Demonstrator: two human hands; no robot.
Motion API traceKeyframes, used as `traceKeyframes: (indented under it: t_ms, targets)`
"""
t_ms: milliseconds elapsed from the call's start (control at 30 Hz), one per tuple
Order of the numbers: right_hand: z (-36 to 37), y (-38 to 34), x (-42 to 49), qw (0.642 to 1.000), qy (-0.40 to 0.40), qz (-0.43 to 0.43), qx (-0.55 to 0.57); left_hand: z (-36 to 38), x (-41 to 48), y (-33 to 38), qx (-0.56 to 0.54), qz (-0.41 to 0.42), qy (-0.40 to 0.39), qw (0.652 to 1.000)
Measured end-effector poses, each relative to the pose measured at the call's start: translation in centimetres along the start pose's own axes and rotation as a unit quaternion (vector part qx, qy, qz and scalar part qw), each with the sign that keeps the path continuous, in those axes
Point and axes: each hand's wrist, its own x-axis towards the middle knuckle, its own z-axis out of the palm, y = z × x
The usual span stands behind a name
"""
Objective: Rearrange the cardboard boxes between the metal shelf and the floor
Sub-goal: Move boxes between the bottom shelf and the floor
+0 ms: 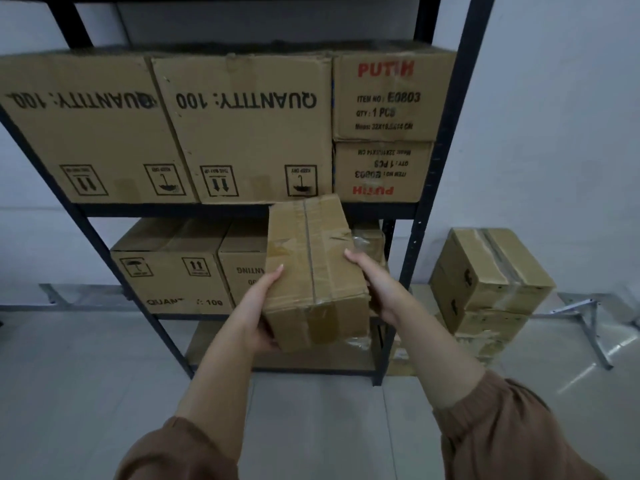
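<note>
From the head camera I have one taped cardboard box (311, 271) up in the air in front of the metal shelf (433, 168), level with its middle tier and clear of every board. My left grip (258, 306) holds the box low on its left face, with one finger lying straight up that side. My right grip (377, 289) holds the right edge, a digit resting on the top face. The box is clamped between them. It is sealed with tape along the seam, so I cannot see its contents.

On the upper tier stand two large "QUANTITY: 100" cartons (93, 133) (249, 133), touching side by side, their print upside down. Just to their right are two small "PUTIH" boxes, the upper PUTIH box (388, 95) stacked on the lower PUTIH box (381, 171), whose print is inverted.

On the middle tier a carton with upright arrows (169, 271) sits at the left. A second carton (242, 268) beside it is partly hidden by the held box. A plastic-wrapped box (370, 237) shows behind the held box.

To the right of the shelf, on the floor (104, 375), is a stack of taped boxes (491, 271). All the boxes are closed.
</note>
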Motion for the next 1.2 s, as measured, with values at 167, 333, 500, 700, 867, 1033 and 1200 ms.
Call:
traceKeyframes:
  t_ms: [167,333,500,700,867,1033,1200]
  targets:
    - [0.5,-4.2,-4.2,0.997,-0.006,-0.071,0.010,1.8,-4.9,1.7,-0.028,0.097,0.008,0.995]
    - [1.2,-8.5,-7.1,0.992,0.000,-0.120,0.043,3.0,-9.6,4.3,-0.040,0.197,-0.017,0.979]
    - [1.8,-13.0,-9.3,0.984,-0.020,-0.170,0.047,4.1,-13.1,7.1,-0.048,0.252,-0.041,0.966]
    - [2.4,-19.0,-11.7,0.976,-0.035,-0.213,0.043,6.4,-16.9,11.4,-0.049,0.315,-0.027,0.947]
    - [3.4,-23.4,-14.6,0.950,-0.045,-0.305,0.056,7.9,-20.2,15.6,-0.047,0.350,-0.049,0.934]
    - [4.2,-25.8,-17.1,0.918,-0.052,-0.393,0.007,9.2,-22.8,18.9,-0.047,0.355,-0.039,0.933]
    - [5.2,-27.5,-16.4,0.907,-0.001,-0.414,-0.081,10.0,-24.4,21.6,-0.018,0.388,-0.030,0.921]
